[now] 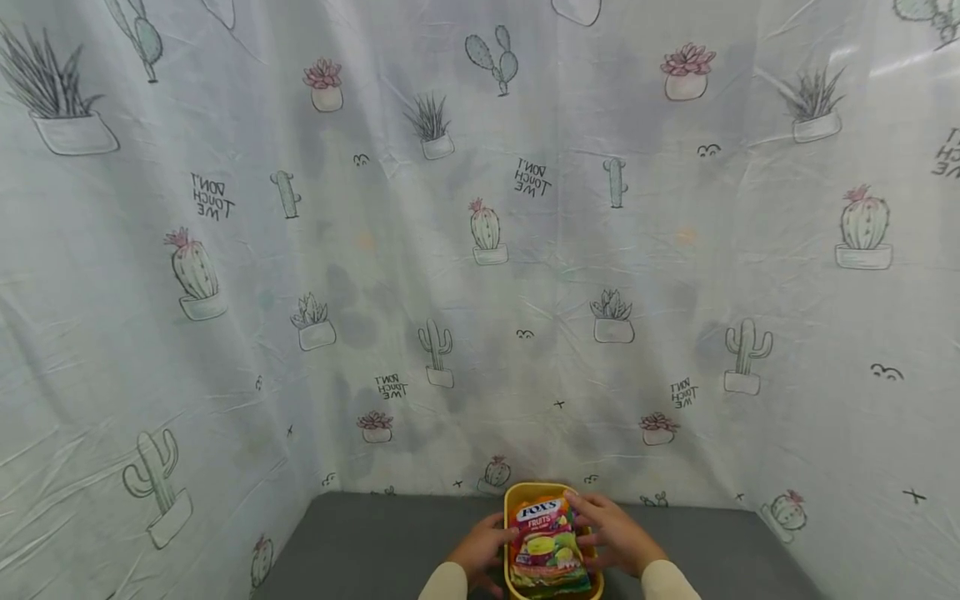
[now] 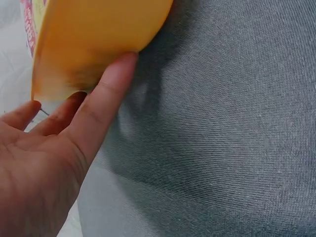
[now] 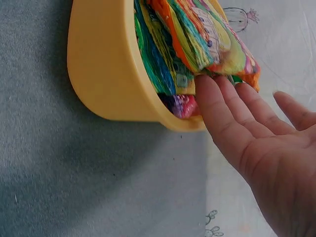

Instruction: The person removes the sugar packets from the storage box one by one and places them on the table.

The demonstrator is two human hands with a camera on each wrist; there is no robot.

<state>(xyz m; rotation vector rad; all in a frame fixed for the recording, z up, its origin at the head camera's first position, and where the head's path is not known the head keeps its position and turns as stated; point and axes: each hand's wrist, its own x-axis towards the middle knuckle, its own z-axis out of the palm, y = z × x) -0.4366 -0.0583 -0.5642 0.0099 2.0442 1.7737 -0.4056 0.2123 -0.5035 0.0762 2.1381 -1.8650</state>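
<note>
A yellow plastic basket (image 1: 507, 500) holds a Fox's Fruits candy bag (image 1: 546, 546), which lies face up on top. Beneath it, the right wrist view shows a green-and-blue packet (image 3: 160, 57) and a pink one (image 3: 183, 105) inside the basket. My left hand (image 1: 477, 552) is at the basket's left side, its extended fingers touching the outer wall (image 2: 103, 34). Over the right rim reaches my right hand (image 1: 618, 535). Its nearly straight fingertips (image 3: 210, 89) touch the lower side of the candy bag; they are not curled around it.
The basket stands on a grey cloth-covered table (image 1: 390, 542), near its back edge. A pale curtain (image 1: 555, 292) printed with cacti and potted plants hangs behind and at both sides.
</note>
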